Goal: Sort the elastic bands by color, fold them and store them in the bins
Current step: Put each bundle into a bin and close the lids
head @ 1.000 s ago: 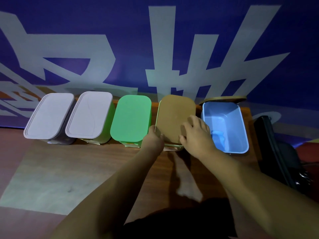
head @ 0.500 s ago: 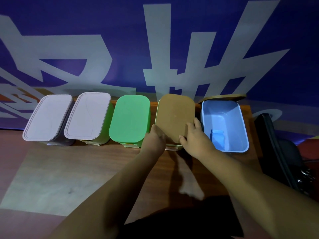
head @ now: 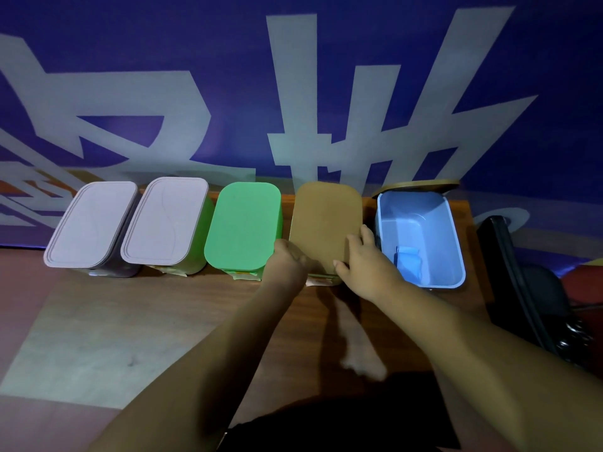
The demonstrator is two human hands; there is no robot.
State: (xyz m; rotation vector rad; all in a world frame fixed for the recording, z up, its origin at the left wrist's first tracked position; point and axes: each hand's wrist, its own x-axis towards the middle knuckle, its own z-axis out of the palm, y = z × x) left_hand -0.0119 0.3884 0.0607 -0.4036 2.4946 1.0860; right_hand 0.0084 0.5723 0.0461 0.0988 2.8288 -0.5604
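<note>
At the tan lid's [head: 326,220] near end
Left hand [head: 287,263] curled round one corner; right hand [head: 367,267] lay flat-fingered opposite.

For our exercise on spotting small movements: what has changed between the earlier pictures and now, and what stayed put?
The right hand slid from the top of the brown lid toward its near right corner; its fingers now lie along the right edge. The left hand stays curled at the near left corner. The lid, the closed bins and the blue band in the open blue bin are unchanged.
</note>
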